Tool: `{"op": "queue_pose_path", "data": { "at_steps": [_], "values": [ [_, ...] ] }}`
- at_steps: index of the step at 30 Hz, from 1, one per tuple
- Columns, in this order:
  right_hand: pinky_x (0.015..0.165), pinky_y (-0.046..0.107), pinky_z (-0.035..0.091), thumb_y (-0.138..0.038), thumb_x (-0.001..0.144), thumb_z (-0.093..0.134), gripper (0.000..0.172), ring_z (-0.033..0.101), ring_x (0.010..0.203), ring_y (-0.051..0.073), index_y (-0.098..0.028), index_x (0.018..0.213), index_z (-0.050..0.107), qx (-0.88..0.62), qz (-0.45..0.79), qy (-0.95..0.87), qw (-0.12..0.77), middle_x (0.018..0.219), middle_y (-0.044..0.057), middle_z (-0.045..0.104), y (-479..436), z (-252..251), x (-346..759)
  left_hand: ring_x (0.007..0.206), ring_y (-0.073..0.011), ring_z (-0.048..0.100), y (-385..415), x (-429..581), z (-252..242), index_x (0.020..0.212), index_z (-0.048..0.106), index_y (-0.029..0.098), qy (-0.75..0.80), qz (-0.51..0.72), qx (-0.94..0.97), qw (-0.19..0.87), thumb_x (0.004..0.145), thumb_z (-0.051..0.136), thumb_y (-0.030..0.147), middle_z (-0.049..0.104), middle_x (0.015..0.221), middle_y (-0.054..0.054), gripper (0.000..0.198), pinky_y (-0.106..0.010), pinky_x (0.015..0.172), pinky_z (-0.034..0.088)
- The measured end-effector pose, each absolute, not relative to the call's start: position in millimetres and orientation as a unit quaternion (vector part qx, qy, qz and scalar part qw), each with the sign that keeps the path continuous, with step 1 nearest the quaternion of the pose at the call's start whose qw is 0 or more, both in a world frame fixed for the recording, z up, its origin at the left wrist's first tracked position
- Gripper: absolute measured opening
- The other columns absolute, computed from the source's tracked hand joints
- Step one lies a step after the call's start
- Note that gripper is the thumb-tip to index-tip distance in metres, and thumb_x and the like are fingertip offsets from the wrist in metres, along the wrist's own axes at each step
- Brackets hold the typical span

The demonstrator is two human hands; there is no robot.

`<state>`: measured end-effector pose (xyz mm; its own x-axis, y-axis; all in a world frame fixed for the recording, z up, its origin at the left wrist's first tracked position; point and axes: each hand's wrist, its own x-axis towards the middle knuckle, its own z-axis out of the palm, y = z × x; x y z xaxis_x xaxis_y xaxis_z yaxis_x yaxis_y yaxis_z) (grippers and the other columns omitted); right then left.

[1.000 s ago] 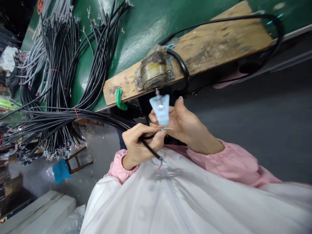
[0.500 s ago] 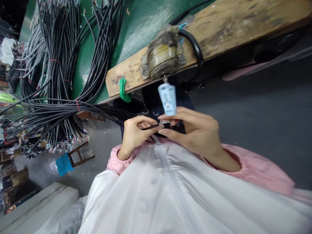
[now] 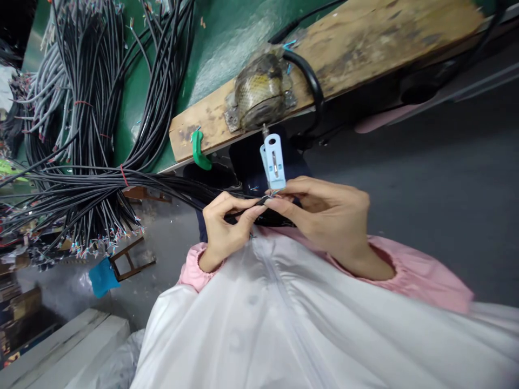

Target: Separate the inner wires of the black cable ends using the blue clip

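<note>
A: What are the hands on?

B: The left hand (image 3: 225, 227) pinches a thin black cable (image 3: 245, 209) between thumb and forefinger. The right hand (image 3: 324, 216), at its 3 o'clock, nips the cable's bared end between its fingertips. That end sits right at the bottom tip of the light blue fitting (image 3: 273, 161).

A: And where is the fitting?

B: At 12 o'clock from the right fingertips, hanging on a short pin from the metal block (image 3: 257, 92) fixed to the wooden board (image 3: 365, 43). A green hook (image 3: 198, 151) hangs from the board's edge at 11 o'clock from the left hand.

A: What has changed from a second ago?

B: Then the fitting looked broad and blurred. Now it shows a narrow face with a slot. The left hand was lower, with the cable slanting down to coloured wire ends over the white apron (image 3: 284, 324). Now the hand is higher and the cable lies nearly level between the two hands.

A: Anything else around?

B: The cable bundle (image 3: 93, 186) spreads over the green table (image 3: 227, 48), out at 9 to 10 o'clock from the left hand.
</note>
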<state>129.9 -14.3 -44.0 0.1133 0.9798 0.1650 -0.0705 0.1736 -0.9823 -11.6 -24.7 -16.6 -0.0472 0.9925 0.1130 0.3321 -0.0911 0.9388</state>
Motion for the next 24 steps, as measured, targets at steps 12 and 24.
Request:
{"op": "queue_pose_path", "data": {
  "at_steps": [12, 24],
  "values": [
    [0.048, 0.028, 0.045, -0.011, 0.081, 0.064, 0.019, 0.057, 0.051, 0.013, -0.027, 0.073, 0.069, -0.475, 0.336, -0.542, 0.607, 0.061, -0.003, 0.064, -16.8, -37.7, 129.1, 0.053, -0.0045, 0.055, -30.7, -6.5, -17.3, 0.072, 0.074, 0.014, 0.614, 0.475, 0.529, 0.343, 0.082, 0.074, 0.047, 0.062, 0.064, 0.001, 0.034, -0.015, 0.047, 0.042],
    [0.063, 0.027, 0.056, -0.023, 0.085, 0.068, 0.004, 0.069, 0.071, 0.015, -0.024, 0.083, 0.071, -0.464, 0.52, -0.459, 0.551, 0.08, 0.001, 0.073, -14.6, -46.9, 132.4, 0.055, -0.0065, 0.058, -24.8, -2.4, -34.7, 0.071, 0.072, 0.018, 0.554, 0.508, 0.637, 0.172, 0.083, 0.076, 0.027, 0.063, 0.062, 0.003, 0.015, -0.02, 0.053, 0.047]
  ]
}}
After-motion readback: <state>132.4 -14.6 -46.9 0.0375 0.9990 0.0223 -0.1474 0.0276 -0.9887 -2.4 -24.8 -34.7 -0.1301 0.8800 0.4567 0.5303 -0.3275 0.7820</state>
